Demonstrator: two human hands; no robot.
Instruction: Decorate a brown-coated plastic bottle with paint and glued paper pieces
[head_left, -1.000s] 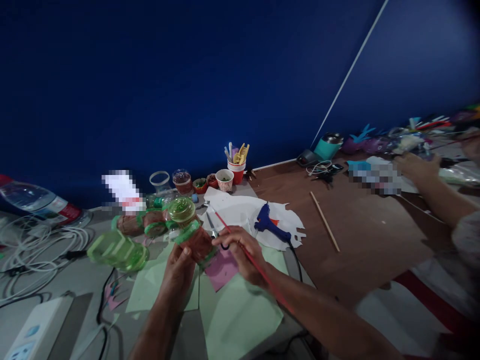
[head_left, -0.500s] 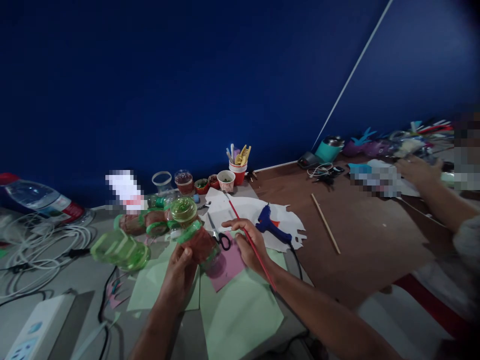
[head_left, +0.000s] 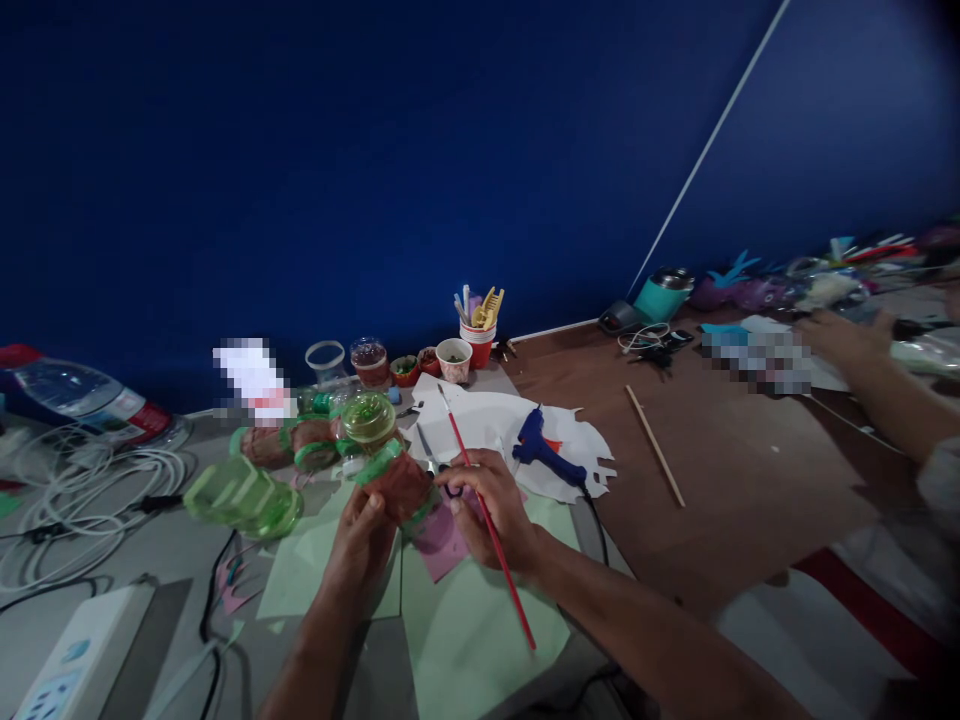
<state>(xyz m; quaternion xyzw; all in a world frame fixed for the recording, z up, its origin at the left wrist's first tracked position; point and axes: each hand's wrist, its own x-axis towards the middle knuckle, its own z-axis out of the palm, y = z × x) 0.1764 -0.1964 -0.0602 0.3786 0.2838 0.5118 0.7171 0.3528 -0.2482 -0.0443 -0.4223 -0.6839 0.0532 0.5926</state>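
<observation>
My left hand [head_left: 361, 541] is wrapped round a brown-painted piece of green plastic bottle [head_left: 399, 486], holding it over a pink paper [head_left: 441, 535]. My right hand [head_left: 491, 505] pinches a red paintbrush [head_left: 487, 520], its tip pointing away toward the white paper [head_left: 480, 418]. The fingers of my right hand rest close to the bottle piece. Scissors [head_left: 429, 458] lie partly hidden just behind the two hands.
Green paper sheets [head_left: 472, 630] lie under my arms. A blue glue gun [head_left: 546, 455] rests on the white paper. Green bottle parts [head_left: 244, 497], paint cups [head_left: 452, 360], a cup of tools [head_left: 477, 330], cables [head_left: 90, 480] and a wooden stick [head_left: 656, 458] surround them. Another person's arm [head_left: 877, 385] reaches in at right.
My right hand has drawn back toward the bottle piece with the paintbrush, and the brush has swung more upright. The left hand has kept its hold.
</observation>
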